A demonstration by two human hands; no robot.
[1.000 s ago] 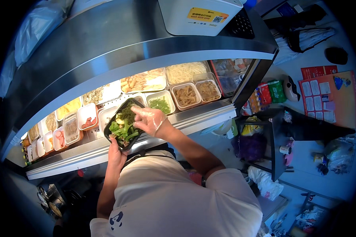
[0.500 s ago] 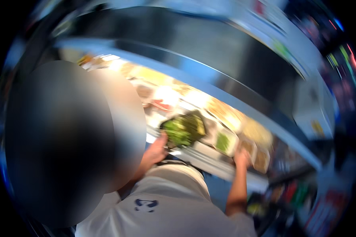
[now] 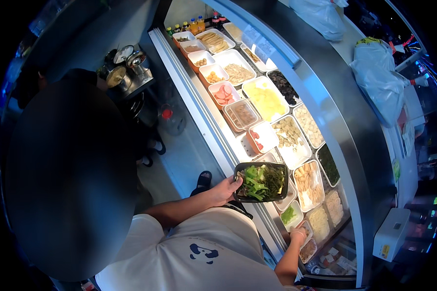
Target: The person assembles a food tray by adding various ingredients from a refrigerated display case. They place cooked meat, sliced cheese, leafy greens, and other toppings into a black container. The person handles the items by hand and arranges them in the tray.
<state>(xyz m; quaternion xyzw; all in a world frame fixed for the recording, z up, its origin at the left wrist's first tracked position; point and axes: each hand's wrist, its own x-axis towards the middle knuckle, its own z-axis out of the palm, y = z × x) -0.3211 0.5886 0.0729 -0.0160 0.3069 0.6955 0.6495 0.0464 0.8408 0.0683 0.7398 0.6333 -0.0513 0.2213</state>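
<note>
My left hand (image 3: 224, 191) grips the near-left rim of a black bowl (image 3: 285, 186), with the thumb over its edge. Inside lie chopped green leaves (image 3: 257, 180) and darker, stringy greens. The bowl is level above the front edge of a lit display case. My right hand (image 3: 298, 235), apparently in a thin clear glove, reaches into a small white tub at the case's near end. Its fingers are bent down into brownish food; what they pinch, if anything, is hidden. Beside it stand a tub of chopped green pieces (image 3: 288, 215) and a tub of brown food (image 3: 307, 252).
White trays of food fill the case, among them yellow slices (image 3: 266, 98) and pink slices (image 3: 224, 93). A slanted glass front and metal frame (image 3: 320, 92) border it. Pots (image 3: 120, 80) stand far left. A large dark blurred shape (image 3: 73, 179) blocks the left side.
The view has turned and sharpened, now showing more of the case and the floor. My left hand still holds the bowl; my right hand stays at the tubs at the near end.
</note>
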